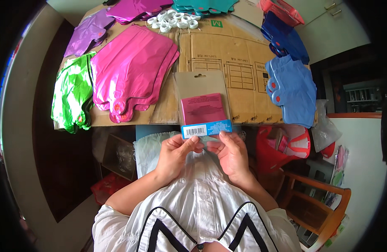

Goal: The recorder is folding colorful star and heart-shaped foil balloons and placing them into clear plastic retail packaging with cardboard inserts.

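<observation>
The packet (204, 108) is clamped at its lower edge by left hand (175, 154) and right hand (234, 156); closing or checking is presumably underway; even thumb pressure should be applied next.

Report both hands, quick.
Left hand: closed, pinching the clear packet along its lower edge.
Right hand: closed, pinching that edge farther right.

A wooden chair (307, 209) stands near a red bag (268, 152).
</observation>
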`<state>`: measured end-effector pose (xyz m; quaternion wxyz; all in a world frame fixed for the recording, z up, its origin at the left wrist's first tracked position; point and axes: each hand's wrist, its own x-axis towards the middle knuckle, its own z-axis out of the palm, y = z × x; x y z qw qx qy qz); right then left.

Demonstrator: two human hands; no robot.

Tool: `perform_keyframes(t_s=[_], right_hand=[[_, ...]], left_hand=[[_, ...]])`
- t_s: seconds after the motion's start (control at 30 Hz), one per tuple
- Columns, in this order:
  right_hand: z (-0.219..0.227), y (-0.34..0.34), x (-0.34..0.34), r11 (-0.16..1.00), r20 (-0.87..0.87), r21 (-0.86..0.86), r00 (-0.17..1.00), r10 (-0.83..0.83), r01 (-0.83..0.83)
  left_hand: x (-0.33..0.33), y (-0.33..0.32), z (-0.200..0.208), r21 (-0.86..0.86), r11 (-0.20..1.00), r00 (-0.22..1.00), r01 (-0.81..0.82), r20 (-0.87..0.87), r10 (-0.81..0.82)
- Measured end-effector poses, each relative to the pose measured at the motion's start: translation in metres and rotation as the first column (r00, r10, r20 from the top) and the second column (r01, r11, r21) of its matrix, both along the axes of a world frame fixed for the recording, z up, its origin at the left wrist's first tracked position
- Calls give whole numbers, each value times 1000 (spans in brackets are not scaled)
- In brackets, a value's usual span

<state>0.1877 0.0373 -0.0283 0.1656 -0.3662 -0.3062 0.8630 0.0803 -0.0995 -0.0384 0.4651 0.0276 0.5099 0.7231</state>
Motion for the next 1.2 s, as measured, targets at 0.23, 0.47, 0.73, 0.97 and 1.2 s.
perform_keyframes(t_s=[0.23, 0.47, 0.73, 0.97, 1.2], right_hand=[[-14, 7, 4, 993, -31, 81, 996, 85, -82], [-24, 4, 5, 982, -30, 167, 995, 93, -87], [-23, 6, 1, 945, -32, 298, 988, 154, -137], [-29, 16, 0, 928, -81, 345, 981, 179, -141], [-30, 13, 0, 902, -40, 388, 974, 221, -188]], left_hand=[[-23, -3, 28, -382, 835, 829, 397, -240, -504], [-68, 25, 86, -407, 914, 100, 2, -909, -405], [-92, 81, 59, -588, 796, 39, 145, -800, -598], [-86, 78, 66, -555, 831, 86, 43, -827, -556], [-96, 84, 67, -628, 769, 159, 119, -752, -639]])
